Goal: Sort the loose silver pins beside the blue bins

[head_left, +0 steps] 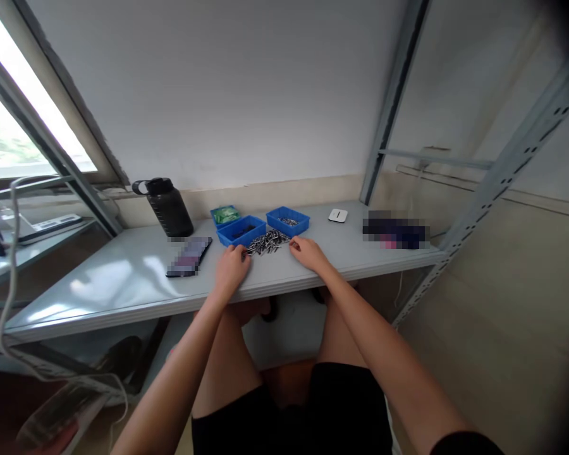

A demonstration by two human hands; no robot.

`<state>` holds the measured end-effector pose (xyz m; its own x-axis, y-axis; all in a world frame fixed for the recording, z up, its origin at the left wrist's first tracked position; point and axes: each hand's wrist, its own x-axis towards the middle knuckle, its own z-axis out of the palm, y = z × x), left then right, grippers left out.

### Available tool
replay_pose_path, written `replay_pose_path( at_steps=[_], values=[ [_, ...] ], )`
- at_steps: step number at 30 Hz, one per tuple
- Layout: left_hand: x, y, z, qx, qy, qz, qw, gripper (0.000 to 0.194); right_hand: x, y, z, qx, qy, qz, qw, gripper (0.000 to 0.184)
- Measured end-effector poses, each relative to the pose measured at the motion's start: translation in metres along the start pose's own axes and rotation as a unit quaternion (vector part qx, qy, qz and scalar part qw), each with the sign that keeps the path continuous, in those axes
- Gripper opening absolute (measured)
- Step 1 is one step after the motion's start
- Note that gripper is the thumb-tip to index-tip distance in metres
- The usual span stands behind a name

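Note:
A loose pile of small metal pieces (267, 242), silver and dark, lies on the grey shelf table; they look like screws or rivets. My left hand (232, 265) rests at the pile's left edge, thumb and fingers curled together. On the right side my right hand (308, 253) has its fingertips bent inward beside the pile. Whatever is between the fingers of either hand is too small to make out. Behind the pile, one blue bin (226, 238) holds dark small parts, and another blue bin (299, 228) contains silvery ones.
A green packet (226, 215) lies in a blue container behind the left bin. To the left are a black water bottle (171, 210) and a phone (189, 257). A white device (337, 215) and a dark blurred item (410, 231) lie right. Metal posts (389, 101) frame the table.

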<state>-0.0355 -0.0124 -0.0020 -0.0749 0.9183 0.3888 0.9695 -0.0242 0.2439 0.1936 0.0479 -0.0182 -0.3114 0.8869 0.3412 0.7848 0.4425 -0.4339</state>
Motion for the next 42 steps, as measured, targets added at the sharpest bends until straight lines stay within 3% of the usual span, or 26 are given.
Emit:
replay_pose_path(
  at_steps=[12,18,25,34,37,42],
  values=[
    [-0.005,-0.011,0.005,0.014,-0.016,0.046,0.999,0.019,-0.007,-0.011,-0.004,-0.051,-0.007,-0.022,0.998,0.017],
    [-0.001,-0.026,0.003,-0.012,-0.059,0.132,0.989,0.025,-0.01,-0.012,-0.003,-0.075,-0.014,-0.034,0.997,0.018],
    [0.024,-0.058,-0.006,-0.038,-0.145,0.304,0.941,0.034,-0.009,-0.013,-0.003,-0.081,-0.021,-0.039,0.996,0.018],
    [0.039,-0.055,-0.002,-0.002,-0.146,0.461,0.875,0.03,-0.006,-0.015,-0.002,-0.086,-0.02,-0.045,0.995,0.014],
    [0.04,-0.057,0.0,-0.03,-0.163,0.46,0.872,0.029,-0.006,-0.015,-0.002,-0.083,-0.028,-0.041,0.995,0.015],
    [0.039,-0.057,0.005,-0.084,-0.172,0.41,0.892,0.029,-0.005,-0.015,-0.001,-0.071,-0.039,-0.025,0.996,0.015]
  ],
)
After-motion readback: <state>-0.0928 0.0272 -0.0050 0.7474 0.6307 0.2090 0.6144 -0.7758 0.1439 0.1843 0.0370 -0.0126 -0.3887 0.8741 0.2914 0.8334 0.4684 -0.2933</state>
